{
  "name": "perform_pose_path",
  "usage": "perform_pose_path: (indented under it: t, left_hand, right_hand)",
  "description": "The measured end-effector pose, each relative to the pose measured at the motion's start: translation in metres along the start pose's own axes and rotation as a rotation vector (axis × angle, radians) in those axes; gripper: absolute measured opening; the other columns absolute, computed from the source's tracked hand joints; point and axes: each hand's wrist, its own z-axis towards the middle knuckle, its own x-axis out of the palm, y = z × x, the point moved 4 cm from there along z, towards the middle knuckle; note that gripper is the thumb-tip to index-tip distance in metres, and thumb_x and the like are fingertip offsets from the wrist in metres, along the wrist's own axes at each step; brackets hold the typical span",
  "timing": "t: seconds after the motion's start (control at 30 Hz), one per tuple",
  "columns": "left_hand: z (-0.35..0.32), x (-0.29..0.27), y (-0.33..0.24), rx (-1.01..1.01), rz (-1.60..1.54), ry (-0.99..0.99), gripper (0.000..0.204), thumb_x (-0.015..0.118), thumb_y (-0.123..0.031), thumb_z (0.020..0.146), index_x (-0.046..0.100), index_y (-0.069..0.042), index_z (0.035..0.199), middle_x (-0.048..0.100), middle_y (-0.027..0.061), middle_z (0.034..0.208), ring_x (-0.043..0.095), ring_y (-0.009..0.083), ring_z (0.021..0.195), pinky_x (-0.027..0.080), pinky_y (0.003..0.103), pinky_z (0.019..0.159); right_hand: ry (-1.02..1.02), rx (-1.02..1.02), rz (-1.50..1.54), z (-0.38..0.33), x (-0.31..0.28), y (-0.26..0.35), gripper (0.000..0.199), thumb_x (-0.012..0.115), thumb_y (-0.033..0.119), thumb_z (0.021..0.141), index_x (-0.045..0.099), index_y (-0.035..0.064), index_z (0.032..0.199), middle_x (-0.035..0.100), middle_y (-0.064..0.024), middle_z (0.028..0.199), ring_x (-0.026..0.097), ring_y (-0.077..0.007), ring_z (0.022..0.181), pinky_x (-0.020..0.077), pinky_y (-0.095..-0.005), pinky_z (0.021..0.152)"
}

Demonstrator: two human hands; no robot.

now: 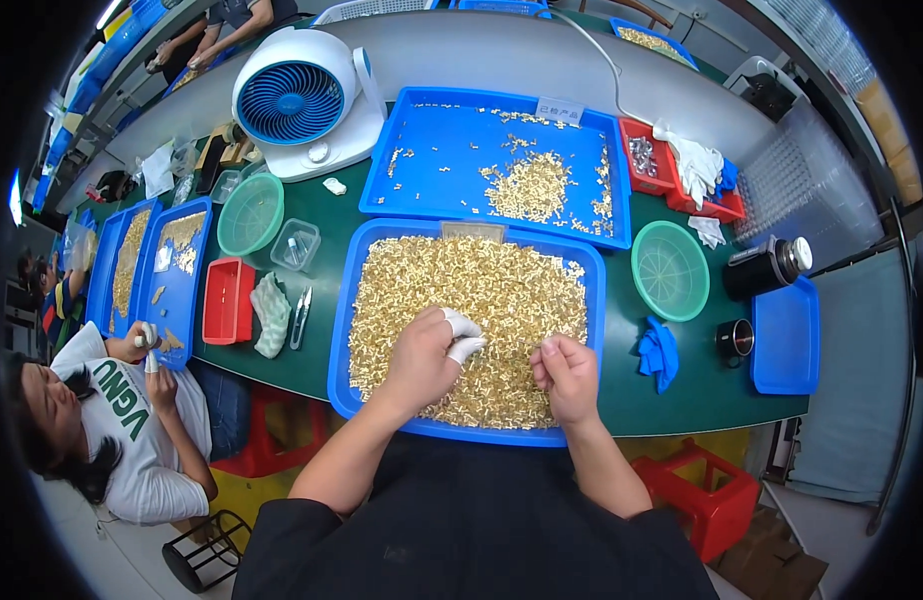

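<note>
Over a deep blue tray point(339, 330) filled with small brass-coloured metal pieces point(432, 270), I hold both hands. My left hand point(429, 352) has white finger cots on its thumb and forefinger, and these are bent toward each other. Whatever they hold, if anything, is too small to make out. Bare-fingered, my right hand point(567, 378) is curled with thumb and forefinger pressed together, above the tray's right part. Anything between those fingertips is hidden. Directly behind stands a larger blue tray point(432, 180) with a looser heap of similar pieces point(532, 185).
Left lie a red bin point(228, 300), tweezers point(302, 318), a green basket point(252, 214) and a white fan point(307, 100). Right are another green basket point(670, 270), a blue cloth point(659, 355), a cup point(734, 340) and a black flask point(767, 268). A co-worker point(132, 430) sits at left.
</note>
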Motion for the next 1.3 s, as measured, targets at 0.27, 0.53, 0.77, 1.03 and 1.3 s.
perform_pose_path:
  t: [0.27, 0.53, 0.77, 1.03, 1.3]
  left_hand:
    - [0.0, -0.002, -0.007, -0.058, -0.221, 0.058, 0.01, 0.071, -0.002, 0.076, 0.07, -0.004, 0.086, 0.065, 0.0084, 0.076, 0.061, 0.0191, 0.067, 0.047, 0.029, 0.06]
    - [0.001, -0.001, -0.013, 0.05, -0.19, 0.093, 0.011, 0.073, -0.002, 0.074, 0.07, -0.005, 0.085, 0.067, 0.0072, 0.079, 0.063, 0.0213, 0.072, 0.049, 0.03, 0.064]
    - [0.003, -0.006, -0.024, 0.214, 0.068, 0.109, 0.014, 0.072, -0.001, 0.072, 0.069, -0.005, 0.085, 0.065, 0.0063, 0.078, 0.06, 0.0226, 0.071, 0.048, 0.032, 0.062]
    - [0.005, -0.002, -0.016, 0.123, -0.071, 0.215, 0.014, 0.071, -0.001, 0.073, 0.069, -0.005, 0.086, 0.063, 0.007, 0.074, 0.059, 0.0242, 0.07, 0.047, 0.032, 0.061]
    - [0.003, 0.0, -0.018, 0.051, -0.077, 0.201, 0.011, 0.072, -0.003, 0.075, 0.07, -0.004, 0.085, 0.064, 0.008, 0.075, 0.06, 0.0222, 0.068, 0.047, 0.031, 0.061]
  right_hand:
    - [0.054, -0.084, -0.151, -0.001, 0.003, 0.008, 0.026, 0.053, 0.015, 0.095, 0.059, 0.0002, 0.075, 0.054, -0.0007, 0.06, 0.046, -0.0045, 0.051, 0.0364, -0.0199, 0.047]
    - [0.068, -0.175, -0.273, -0.002, 0.004, 0.012, 0.025, 0.056, 0.013, 0.092, 0.062, -0.0002, 0.071, 0.055, -0.0018, 0.056, 0.049, -0.0049, 0.05, 0.0363, -0.0215, 0.046]
    - [0.042, -0.367, -0.507, 0.0, 0.008, 0.02, 0.025, 0.058, 0.01, 0.088, 0.061, -0.0002, 0.066, 0.056, -0.0035, 0.053, 0.049, -0.0076, 0.046, 0.036, -0.0236, 0.044]
    - [0.059, -0.406, -0.505, -0.001, 0.008, 0.022, 0.024, 0.058, 0.008, 0.087, 0.062, -0.0004, 0.065, 0.056, -0.0054, 0.053, 0.051, -0.01, 0.046, 0.0368, -0.0253, 0.044]
    - [0.079, -0.374, -0.489, 0.0, 0.005, 0.019, 0.024, 0.057, 0.009, 0.088, 0.062, -0.0007, 0.067, 0.057, -0.0052, 0.054, 0.052, -0.0093, 0.047, 0.0377, -0.0241, 0.044]
